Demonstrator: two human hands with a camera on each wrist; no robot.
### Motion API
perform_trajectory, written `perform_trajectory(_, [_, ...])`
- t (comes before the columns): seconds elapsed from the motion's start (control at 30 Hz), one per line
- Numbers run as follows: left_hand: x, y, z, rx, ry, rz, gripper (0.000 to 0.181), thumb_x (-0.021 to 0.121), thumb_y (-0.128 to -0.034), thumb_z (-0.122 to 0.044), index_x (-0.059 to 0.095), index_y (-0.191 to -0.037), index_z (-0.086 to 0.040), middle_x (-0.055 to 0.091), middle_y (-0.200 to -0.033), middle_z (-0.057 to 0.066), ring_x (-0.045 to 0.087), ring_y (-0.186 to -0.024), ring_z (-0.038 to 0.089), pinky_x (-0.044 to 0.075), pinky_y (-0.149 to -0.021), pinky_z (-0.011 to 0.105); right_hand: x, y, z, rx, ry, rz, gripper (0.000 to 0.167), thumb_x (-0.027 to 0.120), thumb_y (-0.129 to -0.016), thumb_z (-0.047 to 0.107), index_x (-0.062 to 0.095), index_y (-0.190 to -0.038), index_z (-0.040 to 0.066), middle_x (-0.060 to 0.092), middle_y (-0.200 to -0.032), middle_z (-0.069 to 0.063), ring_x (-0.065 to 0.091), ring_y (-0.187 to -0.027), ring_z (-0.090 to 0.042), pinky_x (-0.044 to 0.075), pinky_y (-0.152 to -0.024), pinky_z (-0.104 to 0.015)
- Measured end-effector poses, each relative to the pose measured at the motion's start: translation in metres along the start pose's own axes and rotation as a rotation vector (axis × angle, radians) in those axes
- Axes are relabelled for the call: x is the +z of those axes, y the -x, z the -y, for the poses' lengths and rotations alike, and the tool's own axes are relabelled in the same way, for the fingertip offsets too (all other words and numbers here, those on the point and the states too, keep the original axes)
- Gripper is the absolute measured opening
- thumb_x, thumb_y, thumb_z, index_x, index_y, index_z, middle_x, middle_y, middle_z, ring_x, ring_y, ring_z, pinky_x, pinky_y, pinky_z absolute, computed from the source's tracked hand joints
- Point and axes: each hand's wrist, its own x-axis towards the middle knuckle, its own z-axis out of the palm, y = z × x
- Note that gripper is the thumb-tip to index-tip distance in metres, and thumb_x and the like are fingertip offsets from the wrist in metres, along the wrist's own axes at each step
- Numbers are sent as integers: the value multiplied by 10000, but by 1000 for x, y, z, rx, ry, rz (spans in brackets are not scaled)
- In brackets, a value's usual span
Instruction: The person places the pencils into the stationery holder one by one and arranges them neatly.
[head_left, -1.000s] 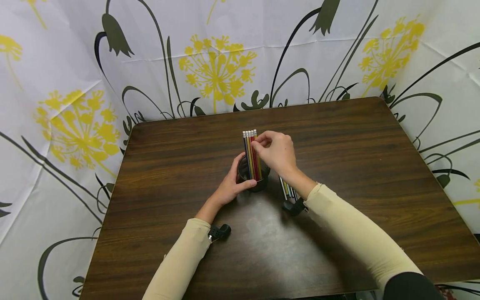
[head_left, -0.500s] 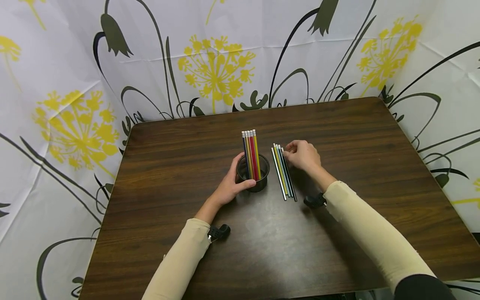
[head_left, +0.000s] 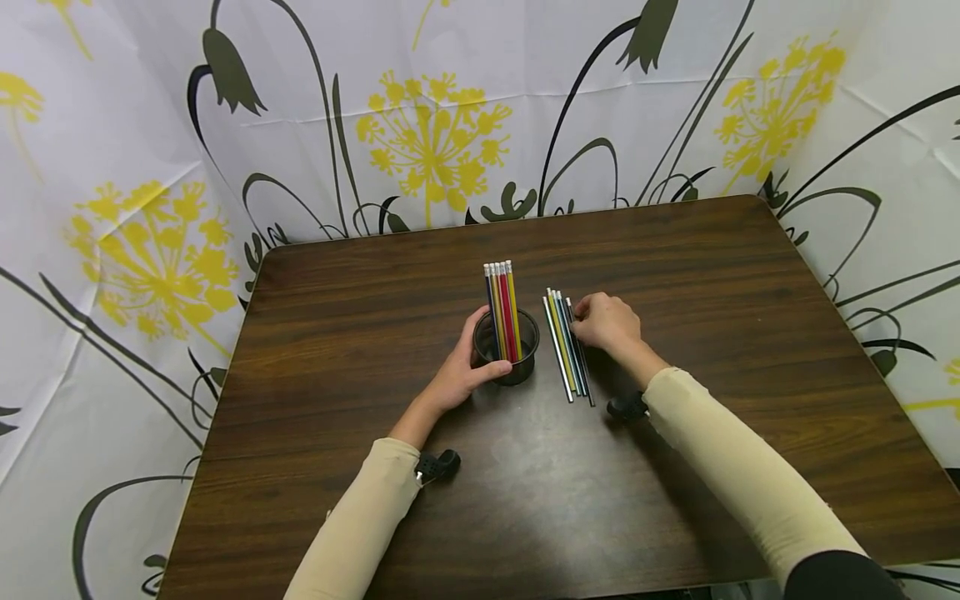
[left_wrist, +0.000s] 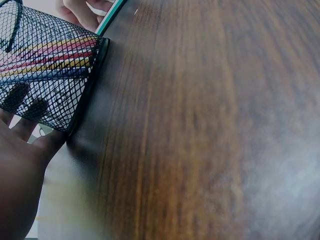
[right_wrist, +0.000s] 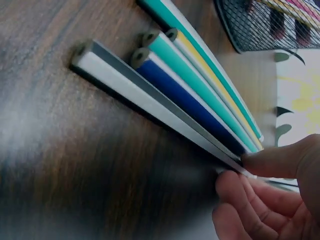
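A black mesh pencil cup [head_left: 529, 354] stands upright on the table, with several pencils [head_left: 504, 304] in red, yellow and dark blue leaning inside, eraser ends up. My left hand [head_left: 457, 373] grips the cup, thumb at its near side and the other fingers around its left. Right of the cup lies a row of loose pencils [head_left: 559, 337] in green, yellow and blue. At that row's right edge, my right hand [head_left: 609, 322] pinches a black pencil [right_wrist: 155, 105] near its far end between thumb and finger. The pencil's near end lies low by the tabletop.
The dark wood-grain table [head_left: 360, 333] stretches around both hands. Behind it hangs a white cloth [head_left: 562, 50] with yellow and dark flower prints. Small black devices are worn at the left wrist [head_left: 438, 467] and right wrist [head_left: 627, 407].
My right hand has left the pencils in the cup, moved right to the loose row, and taken the black pencil, whose near end has shifted slightly outward. The left hand has stayed on the cup.
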Motion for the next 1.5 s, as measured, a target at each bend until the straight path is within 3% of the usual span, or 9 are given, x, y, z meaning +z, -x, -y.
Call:
perform_trajectory(0.2, [-3,-6,24,2,-21,-12,888,681,-913,-113,99,-1564,-274,323,-1508,156,403,-1319,344,327,-1060,571,3,2,4,-10,74,-64,258,667,-835,251,725,-1049,119,695,-1025,-124,621,-857,-322,491,-723,-507])
perform_trajectory(0.43, [-3,-4,24,12,-41,-25,855,704,-913,-221,141,-1536,-383,364,-1487,85,431,-1306,270,351,-1051,530,4,1,5,-14,75,-77,241,675,-826,256,723,-1011,109,689,-993,-128,616,-836,-324,495,-708,-494])
perform_trajectory(0.6, [-3,-4,23,12,-54,-31,851,718,-900,-309,152,-1530,-392,362,-1486,72,428,-1307,262,345,-1051,528,1,1,4,3,47,-60,252,655,-822,247,716,-1027,114,685,-1014,-127,609,-860,-324,489,-733,-494])
perform_trajectory(0.8, [-3,-5,22,-6,-47,-18,867,703,-914,-234,122,-1549,-344,340,-1506,101,387,-1338,282,313,-1074,538,-13,6,8,5,-15,-103,240,638,-841,242,708,-1043,134,705,-960,-61,623,-854,-289,483,-728,-473])
perform_trajectory(0.9, [-3,-4,18,-21,-43,-10,877,684,-918,-157,104,-1561,-301,315,-1519,136,371,-1347,318,306,-1076,555,-24,11,15,-42,-58,-181,238,637,-861,236,709,-1060,126,719,-900,-25,638,-800,-258,483,-676,-450])
perform_trajectory(1.13, [-1,5,-12,-36,-64,-2,855,669,-921,-138,109,-1564,-202,294,-1520,186,363,-1344,356,299,-1071,583,-54,28,41,-206,-213,-398,260,650,-887,251,705,-1118,145,725,-865,0,635,-720,-197,433,-623,-401])
perform_trajectory(1.3, [-1,5,-14,-28,-64,-9,858,673,-918,-138,112,-1565,-192,321,-1502,198,391,-1325,366,306,-1067,581,-68,42,63,-343,-393,-506,245,684,-891,215,707,-1117,127,722,-841,16,633,-665,-120,424,-574,-300])
perform_trajectory(1.5, [-1,4,-10,-25,-41,-10,848,653,-919,-83,115,-1563,-201,333,-1499,181,398,-1319,355,316,-1062,577,-70,56,82,-544,-582,-549,249,707,-889,126,684,-1128,57,725,-873,-28,636,-656,-128,479,-598,-211])
